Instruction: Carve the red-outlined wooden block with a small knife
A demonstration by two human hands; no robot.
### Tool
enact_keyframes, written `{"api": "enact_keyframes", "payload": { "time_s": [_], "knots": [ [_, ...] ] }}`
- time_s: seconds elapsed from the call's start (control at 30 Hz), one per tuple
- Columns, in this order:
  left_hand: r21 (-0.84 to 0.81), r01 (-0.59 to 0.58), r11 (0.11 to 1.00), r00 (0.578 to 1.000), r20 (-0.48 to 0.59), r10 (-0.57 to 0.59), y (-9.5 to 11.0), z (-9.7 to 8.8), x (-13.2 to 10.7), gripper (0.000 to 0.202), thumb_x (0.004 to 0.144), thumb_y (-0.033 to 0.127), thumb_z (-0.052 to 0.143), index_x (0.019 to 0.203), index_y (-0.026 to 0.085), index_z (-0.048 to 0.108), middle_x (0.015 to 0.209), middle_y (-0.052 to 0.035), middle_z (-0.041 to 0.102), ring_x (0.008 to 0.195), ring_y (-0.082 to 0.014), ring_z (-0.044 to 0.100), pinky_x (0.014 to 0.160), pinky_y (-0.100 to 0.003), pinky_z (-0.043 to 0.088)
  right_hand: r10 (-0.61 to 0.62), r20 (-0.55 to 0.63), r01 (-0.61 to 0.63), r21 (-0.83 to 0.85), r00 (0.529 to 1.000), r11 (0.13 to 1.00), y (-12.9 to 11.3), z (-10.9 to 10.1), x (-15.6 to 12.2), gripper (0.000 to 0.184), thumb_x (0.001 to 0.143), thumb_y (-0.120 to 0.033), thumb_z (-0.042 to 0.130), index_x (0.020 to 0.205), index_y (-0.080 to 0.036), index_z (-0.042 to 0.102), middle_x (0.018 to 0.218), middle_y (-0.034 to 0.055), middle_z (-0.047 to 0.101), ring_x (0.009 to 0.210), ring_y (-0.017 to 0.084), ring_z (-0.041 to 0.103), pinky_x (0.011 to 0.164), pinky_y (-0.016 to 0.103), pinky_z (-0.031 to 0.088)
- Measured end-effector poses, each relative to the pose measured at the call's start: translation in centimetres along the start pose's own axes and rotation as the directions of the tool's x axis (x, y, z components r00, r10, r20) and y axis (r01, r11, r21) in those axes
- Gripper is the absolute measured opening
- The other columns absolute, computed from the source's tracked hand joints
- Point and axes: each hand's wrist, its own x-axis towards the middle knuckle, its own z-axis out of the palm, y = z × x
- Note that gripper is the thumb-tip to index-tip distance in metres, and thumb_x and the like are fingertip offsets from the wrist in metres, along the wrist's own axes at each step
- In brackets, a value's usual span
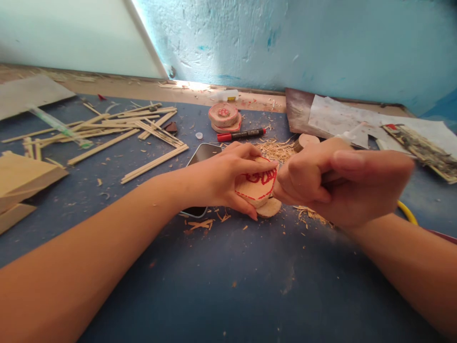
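Observation:
My left hand (228, 178) is wrapped round a pale wooden piece (257, 186) marked with red lines, holding it tilted just above the blue table (221, 281). A second flat wooden disc (269, 208) lies under it. My right hand (342, 183) is closed in a fist right beside the piece, pressed toward its marked face. Whatever the fist grips is hidden by the fingers. Wood shavings (276, 148) lie scattered around both hands.
A phone (202, 155) lies under my left wrist. A red marker (241, 135) and carved wooden discs (224, 117) sit behind. Wooden sticks (143, 128) lie at the left, wood blocks (21, 181) at the left edge, papers (357, 119) at the right.

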Motion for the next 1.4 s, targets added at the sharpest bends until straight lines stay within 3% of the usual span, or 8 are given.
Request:
{"api": "enact_keyframes", "payload": {
  "time_s": [0.13,0.4,0.7,0.8,0.93,1.03,1.27,1.4],
  "knots": [
    [0.005,0.000,1.000,1.000,-0.004,0.000,0.1,-0.1,0.0,0.068,0.070,0.052,0.099,0.132,0.035,0.078,0.149,-0.0092,0.056,0.142,-0.0373,0.051,0.124,-0.054,0.041,-0.016,-0.002,0.016,-0.008,1.000,1.000,0.7,0.2,-0.1,0.051,0.097,-0.039,0.058,0.053,-0.020,0.039,0.051,-0.0039,0.034,0.048,0.009,0.027,0.052,0.033,0.023],
    [0.009,-0.012,1.000,1.000,0.001,0.012,-0.3,0.1,0.0,0.070,0.072,0.055,0.098,0.135,0.034,0.076,0.150,-0.0092,0.056,0.143,-0.0378,0.050,0.125,-0.055,0.039,0.050,0.016,-0.050,0.028,0.999,0.998,-0.6,0.2,0.0,0.046,0.095,-0.036,0.060,0.056,-0.020,0.041,0.053,-0.0029,0.037,0.050,0.010,0.031,0.053,0.032,0.029],
    [0.050,0.029,0.998,0.999,0.012,-0.030,0.7,-0.2,0.0,0.067,0.072,0.052,0.099,0.132,0.033,0.077,0.147,-0.0095,0.055,0.143,-0.0362,0.050,0.123,-0.050,0.041,-0.056,-0.006,0.055,-0.115,0.998,0.992,0.5,0.8,-0.2,0.051,0.098,-0.038,0.055,0.054,-0.021,0.037,0.052,-0.0028,0.036,0.048,0.010,0.027,0.052,0.034,0.022],
    [0.031,0.001,1.000,1.000,0.006,-0.002,0.5,-0.1,0.0,0.063,0.073,0.052,0.098,0.129,0.034,0.077,0.144,-0.0085,0.057,0.140,-0.0359,0.051,0.122,-0.050,0.042,-0.020,0.017,0.020,-0.049,1.000,0.999,1.0,0.2,0.2,0.052,0.099,-0.040,0.055,0.054,-0.022,0.040,0.052,-0.0033,0.036,0.047,0.010,0.029,0.049,0.032,0.026],
    [0.001,-0.025,1.000,1.000,-0.006,0.025,0.0,0.0,0.1,0.064,0.073,0.055,0.097,0.129,0.033,0.077,0.144,-0.0097,0.057,0.138,-0.0378,0.051,0.122,-0.054,0.043,-0.003,0.071,-0.010,0.171,0.997,0.985,1.3,-1.0,0.7,0.046,0.098,-0.039,0.054,0.057,-0.021,0.044,0.053,-0.0055,0.032,0.045,0.009,0.027,0.046,0.028,0.026],
    [-0.011,-0.003,1.000,1.000,0.008,0.003,0.0,0.0,0.1,0.063,0.073,0.059,0.096,0.128,0.032,0.079,0.144,-0.0113,0.055,0.139,-0.0394,0.050,0.123,-0.057,0.042,-0.004,0.064,-0.010,0.213,0.998,0.977,0.8,-1.2,0.7,0.044,0.096,-0.038,0.056,0.057,-0.020,0.043,0.053,-0.0062,0.031,0.045,0.008,0.027,0.047,0.027,0.026],
    [0.010,-0.001,1.000,1.000,0.004,0.001,0.1,0.0,0.1,0.073,0.070,0.055,0.099,0.136,0.035,0.076,0.147,-0.0100,0.056,0.140,-0.0389,0.050,0.124,-0.056,0.040,-0.039,0.012,0.036,0.162,0.999,0.986,0.6,-0.4,0.1,0.047,0.098,-0.038,0.060,0.057,-0.019,0.045,0.054,-0.0041,0.037,0.048,0.009,0.033,0.049,0.028,0.030],
    [0.019,-0.003,1.000,1.000,0.003,0.002,0.2,0.0,0.0,0.062,0.071,0.050,0.100,0.125,0.030,0.079,0.148,-0.0102,0.055,0.141,-0.0369,0.050,0.124,-0.052,0.040,-0.024,-0.007,0.025,0.060,1.000,0.998,1.2,0.0,0.1,0.050,0.098,-0.039,0.059,0.054,-0.018,0.046,0.052,-0.0027,0.040,0.047,0.009,0.032,0.050,0.029,0.028]
  ]
}}
